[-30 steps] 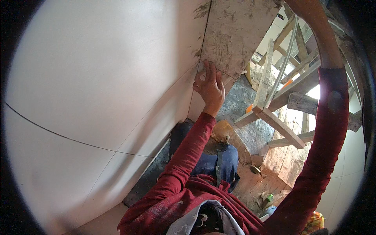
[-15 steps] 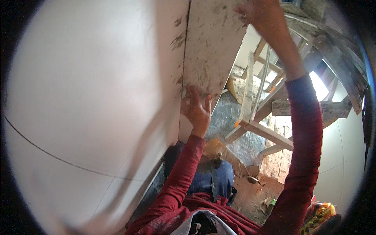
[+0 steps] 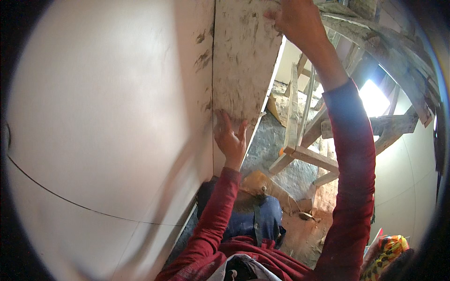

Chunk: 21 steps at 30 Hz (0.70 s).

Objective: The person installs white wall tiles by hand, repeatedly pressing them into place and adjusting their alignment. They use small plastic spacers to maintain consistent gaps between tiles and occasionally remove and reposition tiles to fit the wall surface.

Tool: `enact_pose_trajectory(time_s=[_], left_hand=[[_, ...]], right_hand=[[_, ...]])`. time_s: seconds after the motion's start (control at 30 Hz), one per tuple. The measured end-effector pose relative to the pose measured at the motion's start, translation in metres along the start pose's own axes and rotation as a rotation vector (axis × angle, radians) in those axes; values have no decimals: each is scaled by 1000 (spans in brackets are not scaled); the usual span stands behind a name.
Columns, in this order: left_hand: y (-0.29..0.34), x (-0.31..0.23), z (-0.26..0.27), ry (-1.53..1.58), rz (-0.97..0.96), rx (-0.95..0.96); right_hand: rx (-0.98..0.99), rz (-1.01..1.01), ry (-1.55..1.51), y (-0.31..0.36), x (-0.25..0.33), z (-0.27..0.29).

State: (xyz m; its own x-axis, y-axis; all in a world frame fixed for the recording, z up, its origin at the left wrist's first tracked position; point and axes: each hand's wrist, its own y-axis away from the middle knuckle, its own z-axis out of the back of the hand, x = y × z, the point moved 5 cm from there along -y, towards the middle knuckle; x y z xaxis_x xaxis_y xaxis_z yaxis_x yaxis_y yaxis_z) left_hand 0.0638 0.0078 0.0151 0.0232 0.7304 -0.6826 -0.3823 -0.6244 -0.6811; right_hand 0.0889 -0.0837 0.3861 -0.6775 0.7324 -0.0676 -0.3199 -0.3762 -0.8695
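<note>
Room opens between the smeared panel (image 3: 243,61) and wooden frame (image 3: 311,158); the wall (image 3: 108,117) blocks leftward.

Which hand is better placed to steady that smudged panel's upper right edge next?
Probably the right hand: it's up by that edge of the panel; the left hand is lower down.

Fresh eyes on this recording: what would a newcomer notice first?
First, the broad pale wall filling the left half. Next, two red sleeves running up from below, the left hand spread over the lower part of a narrow, smudged panel, the right hand higher, by its right edge. At upper right, a bright white glare stands out among rough timbers.
</note>
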Motion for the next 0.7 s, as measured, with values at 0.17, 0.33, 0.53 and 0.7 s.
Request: enact_pose_trajectory(time_s=[0.17, 0.33, 0.53, 0.7], left_hand=[[-1, 11, -6, -68, -65, -95], [6, 7, -9, -72, -89, -133], [7, 1, -3, -184, -9, -32], [5, 4, -3, -58, -81, -71]], right_hand=[[-159, 18, -258, 16, -8, -6], [-201, -44, -279, 13, -20, -14], [-210, -81, -315, 4, -27, -19], [-135, -77, -268, -1, -20, 4]])
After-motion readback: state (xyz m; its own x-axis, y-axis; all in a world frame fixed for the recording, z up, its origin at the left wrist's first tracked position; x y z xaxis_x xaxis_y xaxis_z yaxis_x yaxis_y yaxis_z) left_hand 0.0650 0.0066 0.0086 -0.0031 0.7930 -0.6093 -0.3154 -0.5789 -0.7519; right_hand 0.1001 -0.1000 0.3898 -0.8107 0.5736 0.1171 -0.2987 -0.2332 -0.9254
